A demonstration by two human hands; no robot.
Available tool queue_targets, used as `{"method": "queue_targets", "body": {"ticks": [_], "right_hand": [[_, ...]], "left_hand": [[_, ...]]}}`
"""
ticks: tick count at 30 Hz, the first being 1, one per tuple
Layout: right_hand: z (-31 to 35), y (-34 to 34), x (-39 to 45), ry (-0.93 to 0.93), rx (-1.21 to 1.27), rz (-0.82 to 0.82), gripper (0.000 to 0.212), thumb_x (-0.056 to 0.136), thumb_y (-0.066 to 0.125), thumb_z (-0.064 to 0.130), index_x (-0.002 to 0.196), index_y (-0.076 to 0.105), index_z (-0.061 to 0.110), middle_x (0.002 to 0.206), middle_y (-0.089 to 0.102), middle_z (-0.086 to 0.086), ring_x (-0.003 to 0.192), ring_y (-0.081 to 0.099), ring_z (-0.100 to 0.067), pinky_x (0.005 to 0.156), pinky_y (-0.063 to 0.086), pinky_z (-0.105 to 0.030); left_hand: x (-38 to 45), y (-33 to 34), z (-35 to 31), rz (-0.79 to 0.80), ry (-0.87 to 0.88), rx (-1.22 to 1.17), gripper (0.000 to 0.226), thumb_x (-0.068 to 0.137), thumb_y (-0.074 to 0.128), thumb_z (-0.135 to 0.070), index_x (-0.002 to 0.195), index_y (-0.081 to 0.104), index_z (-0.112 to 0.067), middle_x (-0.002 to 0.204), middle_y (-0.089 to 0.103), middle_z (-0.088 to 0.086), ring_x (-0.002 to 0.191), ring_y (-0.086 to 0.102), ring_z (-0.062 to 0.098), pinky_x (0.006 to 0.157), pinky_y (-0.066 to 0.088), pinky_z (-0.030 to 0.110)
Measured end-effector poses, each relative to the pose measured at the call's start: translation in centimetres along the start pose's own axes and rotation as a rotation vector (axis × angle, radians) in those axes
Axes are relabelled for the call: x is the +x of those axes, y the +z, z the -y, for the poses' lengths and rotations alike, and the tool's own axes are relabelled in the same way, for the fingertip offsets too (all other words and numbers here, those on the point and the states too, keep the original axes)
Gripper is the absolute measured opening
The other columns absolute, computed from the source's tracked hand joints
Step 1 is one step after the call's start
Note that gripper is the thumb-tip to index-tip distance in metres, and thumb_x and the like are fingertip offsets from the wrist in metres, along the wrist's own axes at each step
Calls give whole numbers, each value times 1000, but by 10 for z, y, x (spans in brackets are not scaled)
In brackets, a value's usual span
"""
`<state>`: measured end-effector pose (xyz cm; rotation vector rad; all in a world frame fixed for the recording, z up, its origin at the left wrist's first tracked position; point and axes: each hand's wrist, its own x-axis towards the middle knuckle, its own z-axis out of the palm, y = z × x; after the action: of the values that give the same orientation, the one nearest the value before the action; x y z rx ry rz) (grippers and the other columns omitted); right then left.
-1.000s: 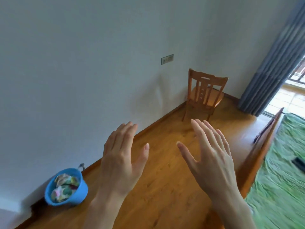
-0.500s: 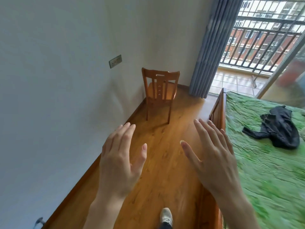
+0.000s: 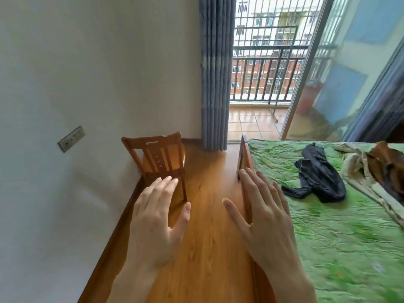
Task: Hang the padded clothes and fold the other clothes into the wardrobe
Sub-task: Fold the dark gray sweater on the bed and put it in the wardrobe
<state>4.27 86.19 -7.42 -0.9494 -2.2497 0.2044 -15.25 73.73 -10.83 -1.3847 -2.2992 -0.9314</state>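
Both hands raised palm-down over the wooden floor, fingers straight and loosely spread, holding nothing: left hand in front of the chair, right hand over the near left edge of the bed, at its wooden side rail. On the bed's green cover, a crumpled black garment toward the far end, roughly midway between the left and right edges, well apart from the right hand. Just beside it, at the bed's far right corner, a brown and cream heap of cloth, partly cut off by the frame edge. Chair against the white wall, near the grey curtain and the open balcony door.
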Motion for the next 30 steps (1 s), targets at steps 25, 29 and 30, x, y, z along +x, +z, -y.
{"method": "queue_targets", "body": {"ticks": [25,29,30], "right_hand": [[-61,241,396,131,-148,-59,73,100,35,73,157,43,29,161,45,11,154,30,-9,127,16,-33],[-71,264,447,170,-196,-88,71,100,37,70,155,46,25,158,48,8,152,31,-9,126,17,-34],[-74,269,455,180,-206,-92,71,100,37,69,154,46,24,158,48,7,152,32,-10,126,19,-36]], "left_hand": [[429,216,159,-28,173,-106,65,98,40,-68,141,59,-24,144,65,5,128,64,35,100,52,67],[492,247,172,11,211,-139,66,99,38,-69,143,60,-24,146,63,4,132,62,33,105,49,64],[503,254,172,25,213,-148,66,100,38,-69,143,60,-24,147,63,4,132,61,33,105,50,64]]}}
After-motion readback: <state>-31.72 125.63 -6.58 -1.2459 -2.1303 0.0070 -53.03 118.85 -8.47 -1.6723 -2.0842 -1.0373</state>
